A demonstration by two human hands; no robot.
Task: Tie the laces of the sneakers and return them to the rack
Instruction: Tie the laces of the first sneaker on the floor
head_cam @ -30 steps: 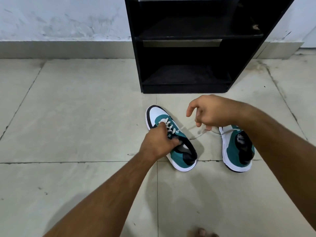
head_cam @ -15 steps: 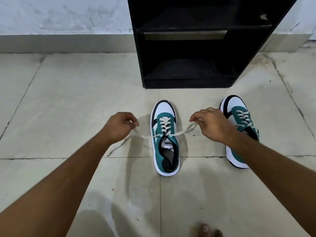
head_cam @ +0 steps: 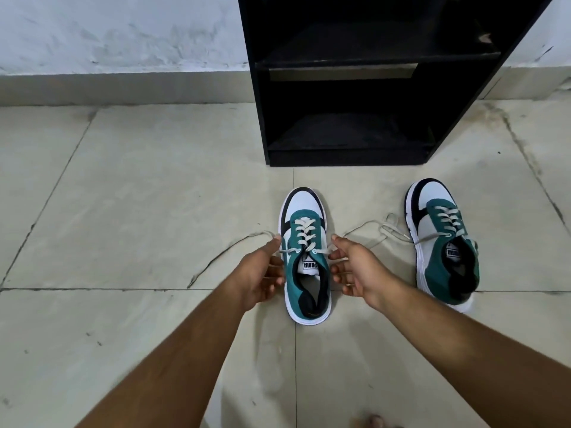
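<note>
A teal, white and black sneaker (head_cam: 304, 230) stands on the floor in the middle, toe towards the black rack (head_cam: 340, 156). My left hand (head_cam: 259, 276) is at its left side and my right hand (head_cam: 355, 270) at its right side. Each hand loosely holds one white lace end beside the top eyelets. The left lace (head_cam: 225, 251) trails slack over the tiles to the left; the right lace (head_cam: 364, 226) trails to the right. The second sneaker (head_cam: 445, 251) stands at the right, its laces loose on the floor.
The rack's two visible shelves hold nothing and its base stands just beyond the sneakers. A white wall with a grey skirting (head_cam: 123, 88) runs behind it. Pale floor tiles (head_cam: 139, 196) spread all around. A toe (head_cam: 374, 421) shows at the bottom edge.
Both hands came in from the stretched-out laces to the sides of the middle sneaker. The laces, taut half a second ago, now lie slack on the floor.
</note>
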